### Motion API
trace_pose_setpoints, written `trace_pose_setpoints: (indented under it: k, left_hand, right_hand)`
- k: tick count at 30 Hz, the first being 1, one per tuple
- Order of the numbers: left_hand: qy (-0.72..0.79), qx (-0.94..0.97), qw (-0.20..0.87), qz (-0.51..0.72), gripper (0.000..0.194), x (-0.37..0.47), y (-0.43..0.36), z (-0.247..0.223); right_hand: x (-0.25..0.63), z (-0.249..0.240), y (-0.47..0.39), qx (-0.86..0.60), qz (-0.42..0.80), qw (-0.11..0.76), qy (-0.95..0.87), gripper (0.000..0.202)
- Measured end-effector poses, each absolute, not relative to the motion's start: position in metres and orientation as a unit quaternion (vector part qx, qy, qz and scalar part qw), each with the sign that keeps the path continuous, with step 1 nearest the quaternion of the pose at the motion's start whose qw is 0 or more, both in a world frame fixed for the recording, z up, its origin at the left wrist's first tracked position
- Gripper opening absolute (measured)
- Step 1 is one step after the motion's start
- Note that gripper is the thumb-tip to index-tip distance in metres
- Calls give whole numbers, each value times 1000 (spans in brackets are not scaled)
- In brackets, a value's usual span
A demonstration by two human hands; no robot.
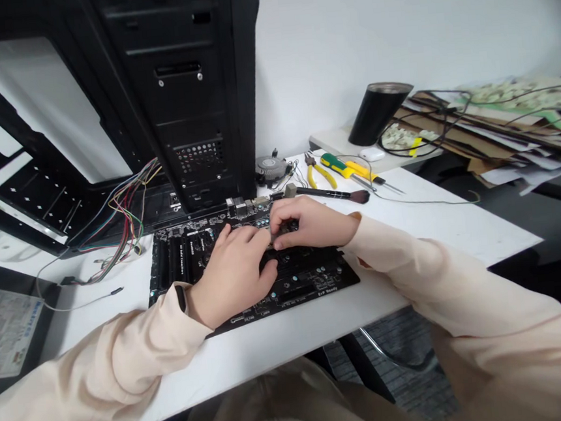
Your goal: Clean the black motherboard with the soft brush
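Observation:
A black motherboard (332, 275) lies flat on the white table under both hands. My left hand (236, 267) rests over its middle, palm down, thumb apart from the fingers; the index fingertip comes close to my right hand. Over the upper middle of the board, my right hand (313, 222) is closed, thumb and index finger pinched low to the surface. Whatever sits between those fingertips is hidden. Metal ports (243, 205) line the board's far edge, and dark slots (167, 263) run along its left part.
A black computer case (188, 114) stands behind the board, with coloured cables (126, 217) at left. A power supply (10, 326) sits front left. Rightward lie a cooling fan (271, 167), pliers (321, 173), screwdrivers (350, 168), a brush (333, 194), a tumbler (377, 113) and stacked cardboard (470, 131).

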State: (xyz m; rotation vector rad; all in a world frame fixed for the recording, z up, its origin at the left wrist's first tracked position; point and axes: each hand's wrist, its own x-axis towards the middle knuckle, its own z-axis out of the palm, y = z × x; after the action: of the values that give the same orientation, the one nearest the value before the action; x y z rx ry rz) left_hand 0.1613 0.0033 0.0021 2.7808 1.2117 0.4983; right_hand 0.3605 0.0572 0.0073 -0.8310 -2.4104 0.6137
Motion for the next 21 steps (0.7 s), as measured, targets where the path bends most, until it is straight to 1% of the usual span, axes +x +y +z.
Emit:
trace_pose_setpoints:
  k: [3,6,8,14,16,19,21]
  left_hand:
    - [398,903,32,160,12,161,3,3]
    - [402,901,35,159,6,161,3,4]
    - [405,899,40,159,7,161,3,4]
    - [408,894,86,161,25,161,3,2]
    - [417,886,107,170,36,159,4,2]
    - [437,869,140,187,60,157,7,1]
    - [446,858,159,197,64,156,9,0]
  right_hand:
    - [356,9,47,-276,177,251,-911,16]
    - [351,6,38,-245,67,251,-934,24]
    - [348,3,35,-237,11,250,-939,28]
    - [348,0,29,-239,-65,228,-942,29]
    - [350,1,28,-232,-69,227,-943,30]
    - [351,1,27,-216,-50,220,-950,31]
    - [351,1,27,-212,-40,201,-956,33]
